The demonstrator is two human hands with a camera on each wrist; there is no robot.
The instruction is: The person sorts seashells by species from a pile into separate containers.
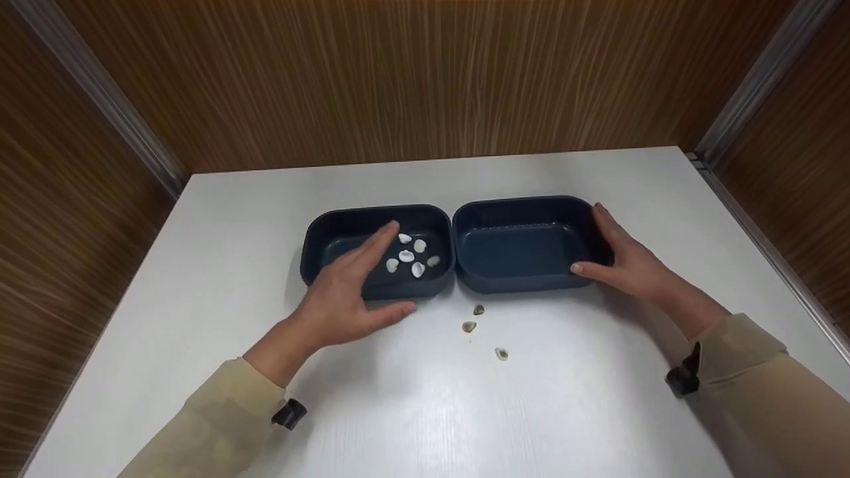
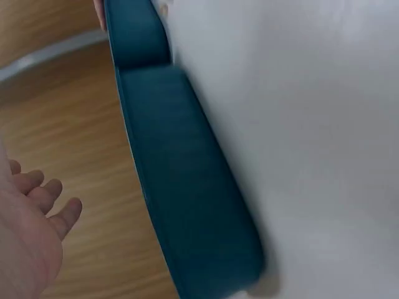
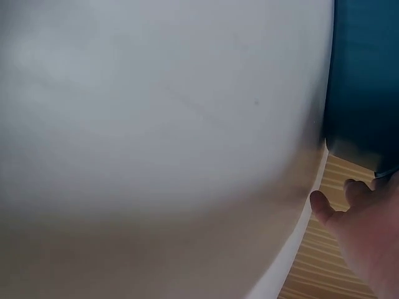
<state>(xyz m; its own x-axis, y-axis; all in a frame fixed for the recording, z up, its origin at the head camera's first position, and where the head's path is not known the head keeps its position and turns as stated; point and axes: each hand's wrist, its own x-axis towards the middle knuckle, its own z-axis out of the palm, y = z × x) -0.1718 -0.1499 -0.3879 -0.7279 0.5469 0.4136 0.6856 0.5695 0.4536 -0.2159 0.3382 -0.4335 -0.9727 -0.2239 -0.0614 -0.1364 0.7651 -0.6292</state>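
My left hand is held over the left dark blue box, its fingers straight and spread apart from the thumb; nothing is held. In the left wrist view the same hand appears beside the box's side. Several small pale seashells lie in the right part of that box. The right hand spans the right end of a second dark blue box, fingers at its far corner and thumb along the near rim. No shells show inside this second box.
Three small seashells lie loose on the white table in front of the boxes, one shell nearest me. Both boxes stand side by side, ends close together. Wood-grain panels rise behind the table and at both sides.
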